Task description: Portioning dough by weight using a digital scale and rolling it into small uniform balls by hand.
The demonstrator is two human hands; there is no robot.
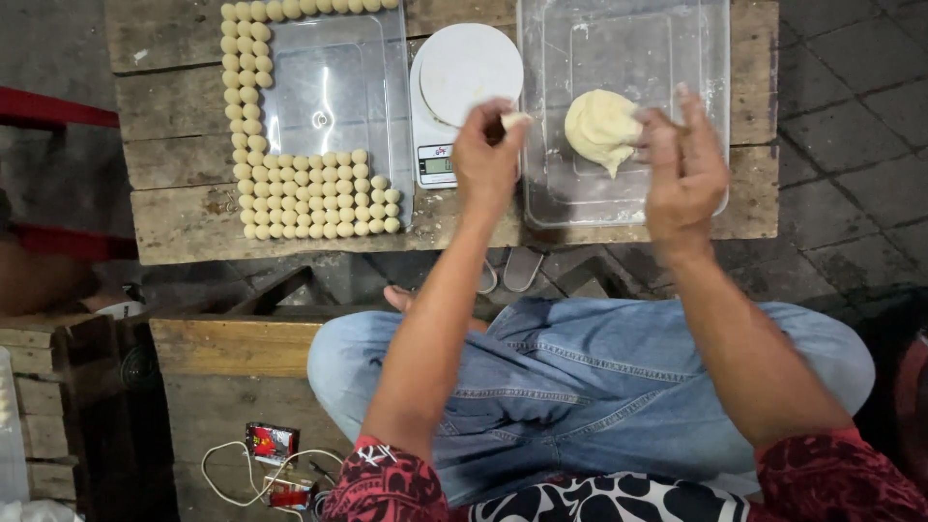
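A small pale piece of dough [515, 120] is being pinched between the thumb and fingertips of the left hand [486, 162], just above the middle of the frame, beside the lower right edge of the white kitchen scale [462, 97]. The other fingers of that hand are being kept curled together. To the right of it, a large lump of dough [601, 128] is being gripped at its right side by the right hand [684, 166], whose fingers are being bent around the lump with the fingertips pressed into it. The lump is being held over a clear plastic tray [619, 203] dusted with flour, in the upper right of the frame; whether it is touching the tray floor cannot be told.

In the upper left, a second clear tray [333, 97] is being filled with small dough balls [314, 196]: rows are lying along its left and top edges and a dense block is sitting at its lower end. Both trays and the scale are being borne by a rough wooden table [184, 222]. Blue jeans [570, 377] are being worn on the crossed legs at the lower middle.
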